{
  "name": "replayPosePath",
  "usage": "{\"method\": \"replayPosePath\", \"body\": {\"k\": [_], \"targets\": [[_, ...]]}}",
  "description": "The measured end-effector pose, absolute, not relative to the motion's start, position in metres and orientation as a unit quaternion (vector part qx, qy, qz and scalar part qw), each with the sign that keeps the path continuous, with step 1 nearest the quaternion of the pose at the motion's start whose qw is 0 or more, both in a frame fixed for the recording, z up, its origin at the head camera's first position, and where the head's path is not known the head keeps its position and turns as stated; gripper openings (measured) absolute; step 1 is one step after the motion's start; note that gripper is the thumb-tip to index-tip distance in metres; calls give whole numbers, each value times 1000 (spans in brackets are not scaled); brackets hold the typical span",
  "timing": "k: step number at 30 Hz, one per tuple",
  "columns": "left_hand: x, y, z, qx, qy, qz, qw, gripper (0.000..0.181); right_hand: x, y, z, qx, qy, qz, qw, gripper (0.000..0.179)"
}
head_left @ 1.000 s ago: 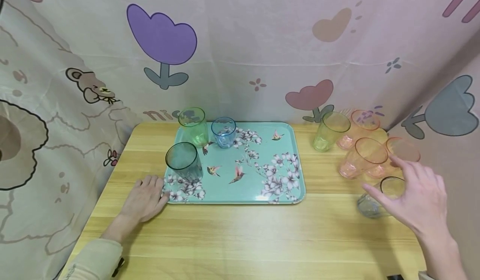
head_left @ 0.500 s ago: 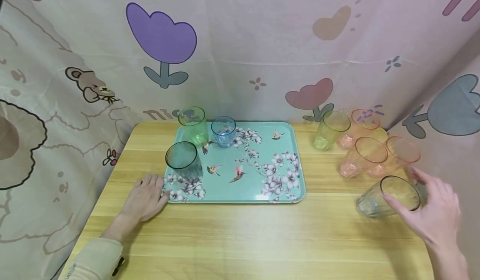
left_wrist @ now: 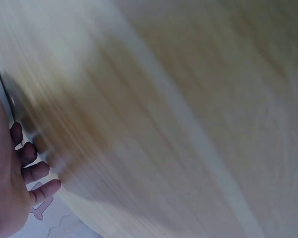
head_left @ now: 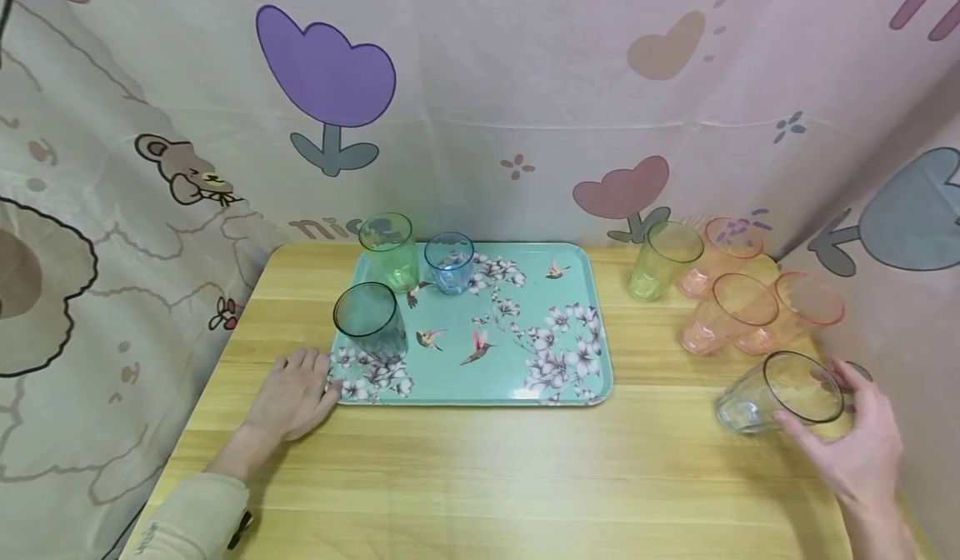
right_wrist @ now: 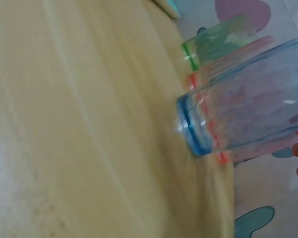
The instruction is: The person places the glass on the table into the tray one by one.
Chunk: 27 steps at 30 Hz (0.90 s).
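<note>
A clear glass (head_left: 761, 403) is seen upright on the right part of the wooden table (head_left: 480, 477), with its mouth flanked by the right hand (head_left: 862, 447). The thumb is placed near the front of the dark rim, and the fingers are bent at the far side of the mouth (whether the glass is actually gripped cannot be told, since the contact is partly hidden). From the right wrist, the base is tinted blue, and only some fingertips are caught at the edge of the view. A curved dark edge is half covered behind the fingers, too little to be identified.

Behind the clear glass, three pink-orange glasses (head_left: 720, 327) are grouped close together, and a yellow-green glass (head_left: 660, 268) is set at their left.

The left hand (head_left: 295, 393) is rested palm down on the table, its fingers relaxed and holding nothing, with the thumb brought up to the front left corner of a turquoise tray (head_left: 465, 387). On the left part of that tray, which is printed with birds and blossoms, a dark teal glass (head_left: 375, 333) is stood in front, with a green glass (head_left: 396, 267) and a small blue glass (head_left: 452, 275) side by side behind it.
</note>
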State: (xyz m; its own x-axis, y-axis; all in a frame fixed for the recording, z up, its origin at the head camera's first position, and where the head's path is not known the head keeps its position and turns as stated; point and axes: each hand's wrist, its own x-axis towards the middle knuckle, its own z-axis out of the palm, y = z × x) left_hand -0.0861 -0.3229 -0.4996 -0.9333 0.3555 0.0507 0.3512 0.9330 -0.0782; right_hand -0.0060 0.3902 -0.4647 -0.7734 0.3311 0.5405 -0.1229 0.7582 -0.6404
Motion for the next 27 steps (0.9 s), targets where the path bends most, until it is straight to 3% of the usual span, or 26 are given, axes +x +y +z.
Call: {"method": "replayPosePath", "body": {"k": [5, 10, 16, 27], "targets": [[-86, -323, -500, -180, -983, 36, 27, 31, -4, 396, -472, -120, -918, 288, 245, 98], [-86, -323, -499, -179, -983, 36, 27, 31, -4, 400, -477, -109, -948, 239, 181, 101], [-85, -322, -499, -179, -983, 37, 31, 31, -5, 401, -477, -93, -961, 203, 163, 102], [-86, -322, -499, -174, -984, 33, 31, 32, -7, 399, -473, -97, -965, 187, 158, 84]]}}
